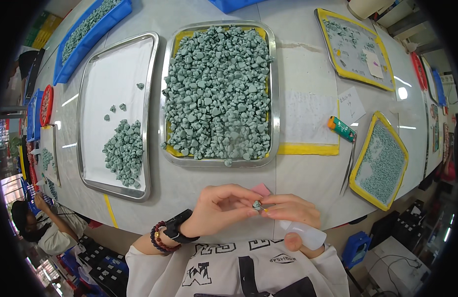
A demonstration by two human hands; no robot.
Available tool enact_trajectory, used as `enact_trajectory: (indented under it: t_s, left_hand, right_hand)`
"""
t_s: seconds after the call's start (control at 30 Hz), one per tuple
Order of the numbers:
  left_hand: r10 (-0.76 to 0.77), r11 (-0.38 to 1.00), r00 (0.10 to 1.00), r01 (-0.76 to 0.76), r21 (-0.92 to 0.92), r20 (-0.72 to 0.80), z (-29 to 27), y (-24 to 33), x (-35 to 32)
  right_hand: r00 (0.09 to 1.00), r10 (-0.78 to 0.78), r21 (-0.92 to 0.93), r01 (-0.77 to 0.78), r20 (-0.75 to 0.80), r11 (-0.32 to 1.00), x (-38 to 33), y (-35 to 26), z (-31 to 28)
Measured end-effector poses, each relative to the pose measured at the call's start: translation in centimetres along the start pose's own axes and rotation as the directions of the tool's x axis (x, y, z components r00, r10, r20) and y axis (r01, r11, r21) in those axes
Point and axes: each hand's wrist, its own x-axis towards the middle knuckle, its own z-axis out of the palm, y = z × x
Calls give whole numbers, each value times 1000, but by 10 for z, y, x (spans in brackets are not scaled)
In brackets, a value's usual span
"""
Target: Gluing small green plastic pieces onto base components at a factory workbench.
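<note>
Close to my body, my left hand (pixel 216 210) pinches a small grey-green stone piece (pixel 257 204) between thumb and fingertips. Facing it, my right hand (pixel 293 210) has its fingertips up against that piece, with a tiny yellowish bit showing beside it. A translucent white squeeze bottle (pixel 308 233) lies in the right palm, the thumb resting across it. Just beyond the fingers a pink slip (pixel 261 189) is partly hidden. Ahead, a metal tray (pixel 275 99) is heaped with similar stones. To its left, another metal tray (pixel 152 74) with white lining holds a smaller pile.
At right lie tweezers (pixel 348 168), a green-and-orange lighter-like object (pixel 342 129) and a yellow-edged tray (pixel 358 185) of small chips. Another yellow-edged tray (pixel 338 69) is far right. A blue bin (pixel 66 74) stands far left. Another person (pixel 46 218) sits at the left.
</note>
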Motion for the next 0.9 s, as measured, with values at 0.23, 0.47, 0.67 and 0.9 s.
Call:
enact_trajectory:
  t_s: [0.23, 0.47, 0.67, 0.9]
  left_hand:
    - [-26, 1000, 1000, 26, 12, 10, 0, 3, 0]
    - [-46, 999, 999, 46, 6, 1, 1, 4, -1]
    - [-37, 999, 999, 37, 2, -11, 2, 3, 1]
    - [-12, 999, 1000, 13, -31, 24, -3, -2, -5]
  right_hand:
    - [1000, 15, 33, -15, -15, 999, -5, -1, -2]
    - [999, 50, 6, -50, 9, 999, -3, -4, -3]
    - [998, 56, 62, -55, -14, 997, -5, -5, -12]
    - [989, -42, -845, 143, 142, 515, 17, 13, -49]
